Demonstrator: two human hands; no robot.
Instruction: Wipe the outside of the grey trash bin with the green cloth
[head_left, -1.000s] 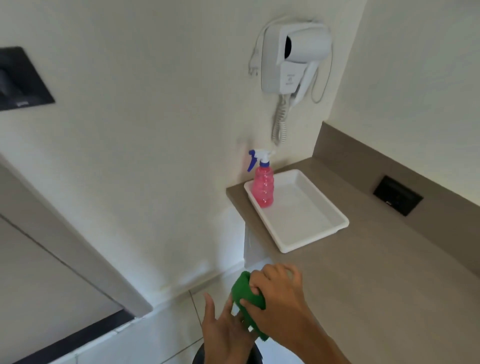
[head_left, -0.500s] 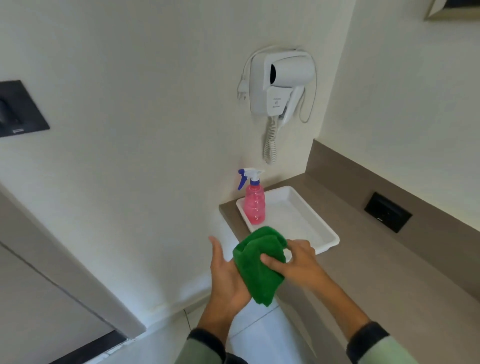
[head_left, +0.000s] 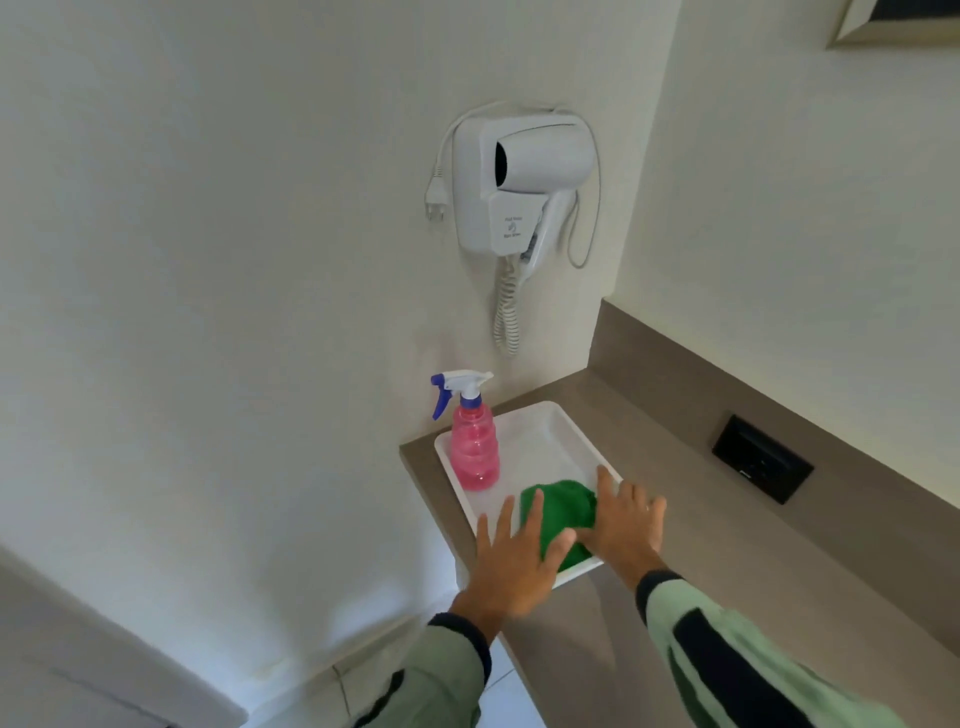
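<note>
Since half a second ago, the cloth has been lowered from mid-air into the tray, beside the spray bottle. It is pressed flat under the left hand and right hand, fingers spread, grasping nothing. No bin is seen.

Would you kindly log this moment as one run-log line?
green cloth: in white tray | left hand, right hand: open, flat on cloth | spray bottle: upright in tray | bin: out of view

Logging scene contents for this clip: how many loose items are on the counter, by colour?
Pink: 1, the spray bottle
Green: 1, the cloth, under both hands
White: 1, the tray holding both
Total: 3
</note>
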